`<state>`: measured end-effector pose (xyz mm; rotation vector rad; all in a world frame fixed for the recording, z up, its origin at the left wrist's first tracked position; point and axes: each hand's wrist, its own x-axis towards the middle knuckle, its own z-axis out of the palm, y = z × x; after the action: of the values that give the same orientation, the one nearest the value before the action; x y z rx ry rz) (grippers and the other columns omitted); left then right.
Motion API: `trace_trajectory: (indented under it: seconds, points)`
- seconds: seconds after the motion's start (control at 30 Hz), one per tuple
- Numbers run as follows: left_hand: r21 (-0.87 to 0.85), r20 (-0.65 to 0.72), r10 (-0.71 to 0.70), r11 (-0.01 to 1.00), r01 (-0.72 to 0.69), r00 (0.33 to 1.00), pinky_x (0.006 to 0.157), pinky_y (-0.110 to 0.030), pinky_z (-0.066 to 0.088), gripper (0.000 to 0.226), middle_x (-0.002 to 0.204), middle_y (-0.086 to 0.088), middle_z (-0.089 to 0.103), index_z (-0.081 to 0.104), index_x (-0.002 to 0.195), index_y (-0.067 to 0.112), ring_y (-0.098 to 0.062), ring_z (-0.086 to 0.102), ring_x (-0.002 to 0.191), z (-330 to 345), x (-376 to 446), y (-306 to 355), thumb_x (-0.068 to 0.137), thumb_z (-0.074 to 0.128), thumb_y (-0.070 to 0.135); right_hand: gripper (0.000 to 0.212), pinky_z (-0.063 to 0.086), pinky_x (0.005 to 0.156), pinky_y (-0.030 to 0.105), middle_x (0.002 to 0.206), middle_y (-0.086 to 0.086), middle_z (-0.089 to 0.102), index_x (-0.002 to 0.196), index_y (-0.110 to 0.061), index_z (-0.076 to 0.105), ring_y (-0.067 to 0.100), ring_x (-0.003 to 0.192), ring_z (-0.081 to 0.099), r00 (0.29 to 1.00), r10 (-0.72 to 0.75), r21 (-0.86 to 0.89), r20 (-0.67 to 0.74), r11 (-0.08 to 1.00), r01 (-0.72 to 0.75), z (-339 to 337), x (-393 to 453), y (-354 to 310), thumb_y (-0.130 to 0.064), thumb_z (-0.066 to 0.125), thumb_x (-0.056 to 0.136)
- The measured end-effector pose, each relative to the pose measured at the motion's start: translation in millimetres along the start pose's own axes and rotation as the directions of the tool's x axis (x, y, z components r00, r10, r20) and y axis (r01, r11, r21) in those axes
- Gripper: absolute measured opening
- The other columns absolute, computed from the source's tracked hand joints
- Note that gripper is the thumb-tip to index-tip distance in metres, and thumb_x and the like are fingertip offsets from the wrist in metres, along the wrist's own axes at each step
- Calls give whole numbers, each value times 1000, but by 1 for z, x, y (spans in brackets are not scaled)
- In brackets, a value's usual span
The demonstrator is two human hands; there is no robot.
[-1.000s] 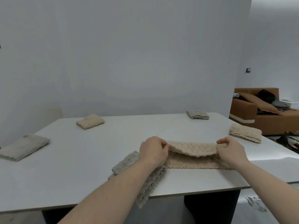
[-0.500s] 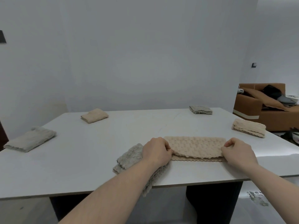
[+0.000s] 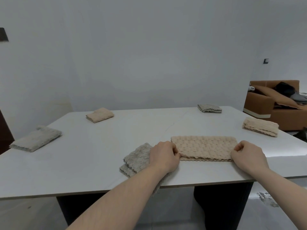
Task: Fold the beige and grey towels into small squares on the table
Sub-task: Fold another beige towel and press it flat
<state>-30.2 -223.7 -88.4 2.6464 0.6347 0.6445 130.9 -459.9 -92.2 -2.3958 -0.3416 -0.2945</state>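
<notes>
A beige towel (image 3: 205, 147) lies folded in half as a long strip near the front edge of the white table (image 3: 103, 146). My left hand (image 3: 163, 155) pinches its left end with curled fingers. My right hand (image 3: 247, 154) pinches its right end the same way. A grey towel (image 3: 137, 159) lies crumpled just left of the beige one, partly under my left wrist and hanging a little over the table edge.
Folded towels sit around the table: a grey one (image 3: 35, 138) at the left edge, a beige one (image 3: 99, 115) at the back left, a grey one (image 3: 209, 108) at the back right, a beige one (image 3: 260, 126) at the right. A brown sofa (image 3: 274, 103) stands beyond the table.
Both hands carried the raised near edge of the beige towel forward and laid it flat, so the towel now lies folded in half. The camera view shifted slightly.
</notes>
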Motion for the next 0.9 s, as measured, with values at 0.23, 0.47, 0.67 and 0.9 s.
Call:
trace_trajectory:
  seconds: [0.23, 0.47, 0.67, 0.9]
  points:
    - [-10, 23, -35, 999, 36, 999, 79, -30, 56, 18, 95, 12, 76, 78, 95, 30, -13, 69, 94, -1, 3, -5, 89, 73, 46, 11, 43, 73, 34, 83, -5, 65, 86, -23, 64, 23, 85, 57, 998, -49, 83, 41, 996, 45, 7, 2, -2, -12, 62, 87]
    - [40, -94, 106, 994, -103, 990, 84, -33, 53, 20, 106, 15, 70, 78, 100, 31, -12, 63, 102, 5, -5, -9, 96, 64, 43, 18, 43, 74, 34, 88, 0, 66, 91, -22, 65, 25, 83, 59, 997, -75, 146, -11, 986, 75, 12, 0, 7, -7, 55, 88]
    - [29, -131, 212, 977, -210, 968, 82, -31, 50, 22, 110, 17, 57, 76, 103, 31, -7, 53, 101, 9, -9, -8, 96, 58, 44, 17, 47, 77, 37, 97, 3, 65, 101, -21, 64, 29, 87, 59, 994, -73, 110, -86, 991, 82, 13, 1, 14, -10, 57, 89]
    - [-8, -48, 138, 990, -139, 989, 82, -33, 53, 21, 97, 17, 65, 76, 87, 29, -8, 58, 94, 6, -8, -8, 91, 61, 43, 22, 48, 93, 45, 116, 7, 61, 103, -27, 69, 35, 109, 55, 999, 8, -128, -43, 992, -14, 14, 2, 12, -26, 52, 89]
